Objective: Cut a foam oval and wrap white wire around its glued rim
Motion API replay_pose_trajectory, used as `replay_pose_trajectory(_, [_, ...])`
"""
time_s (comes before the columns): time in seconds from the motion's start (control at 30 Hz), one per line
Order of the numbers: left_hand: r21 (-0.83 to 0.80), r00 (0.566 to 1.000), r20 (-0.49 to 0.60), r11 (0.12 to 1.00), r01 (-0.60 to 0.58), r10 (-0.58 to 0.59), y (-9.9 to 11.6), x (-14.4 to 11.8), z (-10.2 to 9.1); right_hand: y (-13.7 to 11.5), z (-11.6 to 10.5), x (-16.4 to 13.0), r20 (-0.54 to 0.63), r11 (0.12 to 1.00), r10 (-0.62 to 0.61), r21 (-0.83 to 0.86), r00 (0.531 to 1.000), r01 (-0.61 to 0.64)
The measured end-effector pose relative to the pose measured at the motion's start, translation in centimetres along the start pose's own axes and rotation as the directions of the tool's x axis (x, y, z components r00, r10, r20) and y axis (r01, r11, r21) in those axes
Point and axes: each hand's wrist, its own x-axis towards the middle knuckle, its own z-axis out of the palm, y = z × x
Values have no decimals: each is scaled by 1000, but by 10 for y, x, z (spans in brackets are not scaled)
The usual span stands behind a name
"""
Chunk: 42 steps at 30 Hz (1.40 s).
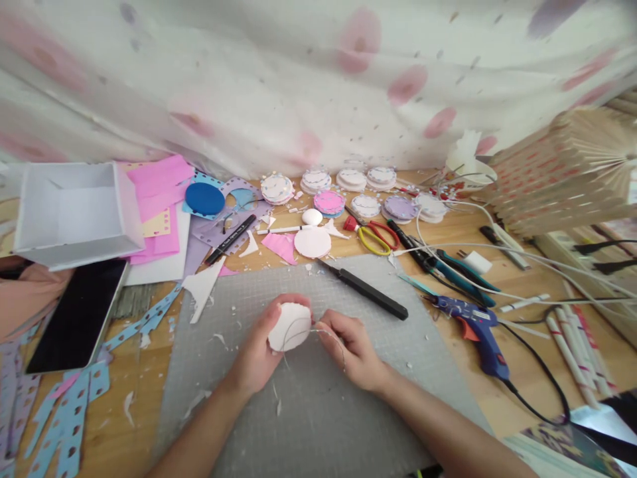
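My left hand (259,348) is closed around the edge of a white round disc (289,325), which is tilted towards me above the grey cutting mat (398,425). A thin wire or thread (342,345) curves across the disc's face and loops past its right edge. My right hand (351,348) pinches that thin strand close beside the disc, thumb against forefinger. Beyond my hands, a black pen-like craft knife (371,292) lies across the mat's far edge. A pale pink paper disc (312,241) rests on the wood just past the mat.
Several decorated discs (328,201) stand along the back. Scissors (375,236), pliers (462,279) and a blue glue gun (472,325) with trailing cables are at right. A white box (79,212), a phone (79,312) and punched paper strips (74,411) occupy the left.
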Motion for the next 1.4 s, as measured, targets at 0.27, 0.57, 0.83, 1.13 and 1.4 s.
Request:
replay_pose_trajectory(0.27, [-40,999,41,999,36,-34,-1,1,8,9,9,-2,-47,993,-33,-117,998,27])
replay_pose_trajectory(0.57, [-87,999,27,995,42,-40,-8,2,16,10,15,-3,-162,973,-91,-223,983,54])
replay_pose_trajectory(0.83, [-149,992,-104,987,58,-74,-11,4,14,11,14,-2,-173,993,-13,-118,985,-7])
replay_pose_trajectory(1.13, [-195,986,-154,980,32,-63,-1,6,13,9,0,-2,116,815,180,539,977,-214])
replay_pose_trajectory(1.4, [-234,991,-128,972,1,-32,-3,6,14,8,5,1,369,590,260,671,892,-449])
